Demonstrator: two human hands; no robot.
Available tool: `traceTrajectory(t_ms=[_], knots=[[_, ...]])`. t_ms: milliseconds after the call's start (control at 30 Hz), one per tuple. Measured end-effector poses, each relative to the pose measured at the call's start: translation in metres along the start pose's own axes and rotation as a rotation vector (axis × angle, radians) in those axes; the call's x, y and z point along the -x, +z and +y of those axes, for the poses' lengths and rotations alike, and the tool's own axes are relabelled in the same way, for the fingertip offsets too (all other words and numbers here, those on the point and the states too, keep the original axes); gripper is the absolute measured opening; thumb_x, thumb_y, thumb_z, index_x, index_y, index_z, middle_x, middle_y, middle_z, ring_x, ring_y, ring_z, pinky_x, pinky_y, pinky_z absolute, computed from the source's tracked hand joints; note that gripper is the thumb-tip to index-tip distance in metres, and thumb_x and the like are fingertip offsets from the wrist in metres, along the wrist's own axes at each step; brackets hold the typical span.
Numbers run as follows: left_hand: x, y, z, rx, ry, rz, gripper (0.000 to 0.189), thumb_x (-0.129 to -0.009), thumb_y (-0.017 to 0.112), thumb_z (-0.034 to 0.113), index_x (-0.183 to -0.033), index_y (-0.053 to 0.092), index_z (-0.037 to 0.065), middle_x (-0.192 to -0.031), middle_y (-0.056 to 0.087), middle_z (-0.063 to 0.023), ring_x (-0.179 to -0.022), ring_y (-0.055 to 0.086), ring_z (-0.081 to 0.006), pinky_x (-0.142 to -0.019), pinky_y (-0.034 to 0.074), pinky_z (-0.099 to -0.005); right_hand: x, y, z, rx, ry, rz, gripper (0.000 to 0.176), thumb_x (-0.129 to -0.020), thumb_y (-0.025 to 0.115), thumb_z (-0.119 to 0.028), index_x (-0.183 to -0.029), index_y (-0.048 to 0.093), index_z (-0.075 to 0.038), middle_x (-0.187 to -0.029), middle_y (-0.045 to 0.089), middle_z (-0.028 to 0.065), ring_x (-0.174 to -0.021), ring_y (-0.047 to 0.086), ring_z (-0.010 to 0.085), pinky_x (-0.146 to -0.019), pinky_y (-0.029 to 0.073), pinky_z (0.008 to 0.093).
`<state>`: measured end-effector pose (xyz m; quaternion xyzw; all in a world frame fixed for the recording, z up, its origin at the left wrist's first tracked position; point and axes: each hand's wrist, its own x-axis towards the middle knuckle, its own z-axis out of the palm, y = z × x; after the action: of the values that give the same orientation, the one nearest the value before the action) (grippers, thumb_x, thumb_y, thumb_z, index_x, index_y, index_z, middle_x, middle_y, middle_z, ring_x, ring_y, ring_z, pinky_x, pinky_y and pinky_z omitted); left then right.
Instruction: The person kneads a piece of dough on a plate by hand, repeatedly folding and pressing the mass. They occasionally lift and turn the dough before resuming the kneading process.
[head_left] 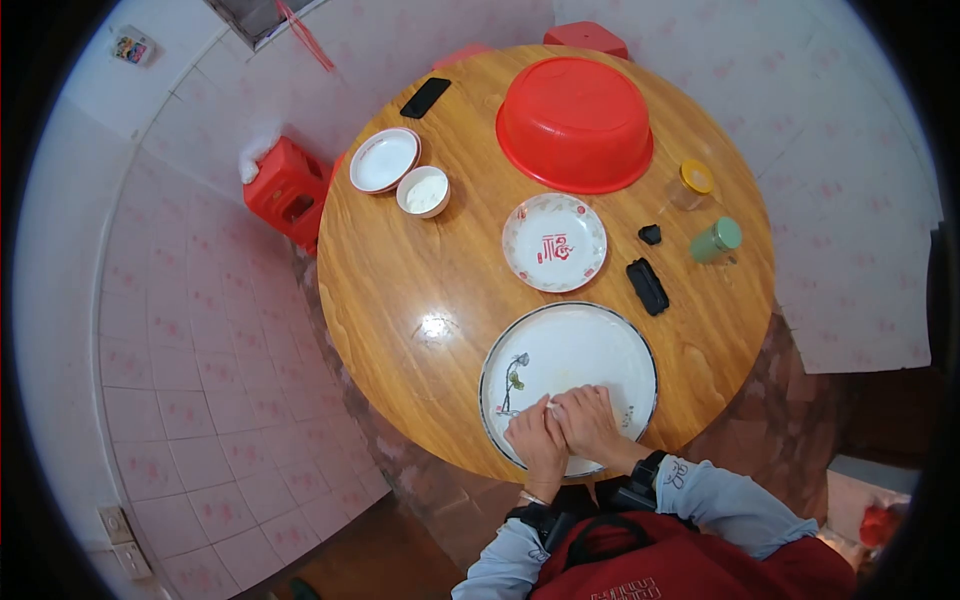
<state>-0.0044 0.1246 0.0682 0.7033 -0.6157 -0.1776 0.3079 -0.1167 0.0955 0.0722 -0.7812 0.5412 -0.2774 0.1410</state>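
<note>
The left hand (pixel 540 440) and right hand (pixel 590 422) are pressed together over the near part of the tray (pixel 590 350), fingers curled, with a small pale piece (pixel 552 405) peeping out between them; the fingers cover most of it, so I cannot tell how tightly either hand grips it or quite what it is. Just beyond the tray lies a plate (pixel 555 270) with red print, the nearest thing in the way on that side, and farther beyond the tray an upturned red basin (pixel 575 120) takes up much of the far edge. Beyond the tray and to its right are a black case (pixel 648 287), a small black object (pixel 650 235), a green jar (pixel 708 244) and a yellow-lidded jar (pixel 690 190). Well beyond the tray to the left stand a bowl (pixel 430 211) of white powder (pixel 427 189), two stacked plates (pixel 385 160) and a phone (pixel 426 98). The table (pixel 400 290) is round, with a wood-grain top and a bright patch of glare left of the tray. A red stool (pixel 285 190) stands off the table's edge, far to the tray's left, and another (pixel 587 38) shows past the basin. Pink tiled walls (pixel 200 400) close in the room, above a reddish floor (pixel 740 430) to the tray's right.
</note>
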Motion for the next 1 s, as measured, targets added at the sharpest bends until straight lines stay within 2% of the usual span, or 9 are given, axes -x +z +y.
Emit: traceTrajectory(t_ms=[67, 300, 467, 533, 600, 800, 867, 1000], knots=[[0.013, 0.003, -0.010, 0.045, 0.083, 0.083, 0.026, -0.092, 0.055, 0.011, -0.117, 0.063, 0.007, -0.098, 0.062, -0.0096, -0.095, 0.054, -0.0288, -0.087, 0.037, -0.0421, 0.015, 0.008, 0.003, -0.114, -0.093, -0.048, 0.010, -0.087, 0.058, -0.014, -0.094, 0.062, -0.007, -0.085, 0.060, 0.0071, -0.078, 0.055, 0.0268, -0.076, 0.041, 0.0416], [0.019, 0.026, -0.039, 0.095, 0.003, 0.132, 0.026, -0.092, 0.051, 0.009, -0.116, 0.061, 0.005, -0.104, 0.060, -0.0118, -0.097, 0.053, -0.0295, -0.090, 0.035, -0.0424, 0.006, 0.022, 0.006, -0.132, -0.191, -0.041, 0.010, -0.083, 0.060, -0.012, -0.092, 0.061, -0.007, -0.087, 0.060, 0.0069, -0.078, 0.056, 0.0266, -0.073, 0.042, 0.0406], [-0.017, 0.036, -0.048, 0.084, -0.028, 0.077, 0.026, -0.092, 0.050, 0.007, -0.116, 0.062, 0.006, -0.102, 0.062, -0.0108, -0.095, 0.053, -0.0295, -0.088, 0.035, -0.0413, -0.021, 0.040, 0.020, -0.118, -0.053, -0.149, 0.014, -0.084, 0.059, -0.011, -0.097, 0.060, -0.006, -0.087, 0.060, 0.0094, -0.081, 0.056, 0.0284, -0.075, 0.041, 0.0409], [-0.031, 0.039, -0.051, 0.065, -0.029, 0.060, 0.026, -0.092, 0.050, 0.006, -0.116, 0.062, 0.006, -0.101, 0.062, -0.0103, -0.095, 0.053, -0.0292, -0.086, 0.036, -0.0409, -0.035, 0.045, 0.024, -0.132, -0.018, -0.128, 0.013, -0.086, 0.058, -0.011, -0.097, 0.060, -0.006, -0.088, 0.060, 0.0101, -0.082, 0.056, 0.0289, -0.075, 0.041, 0.0415], [-0.046, 0.042, -0.052, 0.063, -0.039, 0.048, 0.025, -0.094, 0.051, 0.009, -0.116, 0.062, 0.007, -0.096, 0.063, -0.0078, -0.092, 0.054, -0.0274, -0.083, 0.036, -0.0402, -0.048, 0.050, 0.028, -0.147, 0.013, -0.105, 0.011, -0.087, 0.057, -0.011, -0.097, 0.060, -0.006, -0.088, 0.061, 0.0108, -0.083, 0.056, 0.0294, -0.075, 0.040, 0.0422], [-0.073, 0.051, -0.060, 0.066, -0.034, 0.020, 0.021, -0.096, 0.052, 0.015, -0.112, 0.065, 0.010, -0.096, 0.067, -0.0060, -0.088, 0.057, -0.0265, -0.081, 0.036, -0.0404, -0.068, 0.065, 0.039, -0.132, 0.133, -0.103, 0.010, -0.094, 0.052, -0.015, -0.094, 0.059, -0.008, -0.088, 0.064, 0.0104, -0.084, 0.058, 0.0293, -0.074, 0.040, 0.0427], [-0.078, 0.050, -0.060, 0.046, -0.040, -0.005, 0.021, -0.096, 0.052, 0.017, -0.112, 0.065, 0.011, -0.097, 0.068, -0.0061, -0.088, 0.058, -0.0271, -0.080, 0.037, -0.0411, -0.070, 0.067, 0.041, -0.113, 0.192, -0.145, 0.013, -0.096, 0.051, -0.019, -0.091, 0.059, -0.009, -0.082, 0.064, 0.0084, -0.082, 0.059, 0.0276, -0.073, 0.039, 0.0432], [-0.075, 0.050, -0.059, -0.046, -0.016, -0.069, 0.023, -0.097, 0.050, 0.021, -0.111, 0.066, 0.011, -0.094, 0.068, -0.0055, -0.087, 0.059, -0.0288, -0.077, 0.038, -0.0434, -0.063, 0.069, 0.039, -0.056, 0.183, -0.166, 0.019, -0.096, 0.050, -0.023, -0.088, 0.060, -0.010, -0.079, 0.065, 0.0083, -0.081, 0.060, 0.0280, -0.072, 0.039, 0.0436]])
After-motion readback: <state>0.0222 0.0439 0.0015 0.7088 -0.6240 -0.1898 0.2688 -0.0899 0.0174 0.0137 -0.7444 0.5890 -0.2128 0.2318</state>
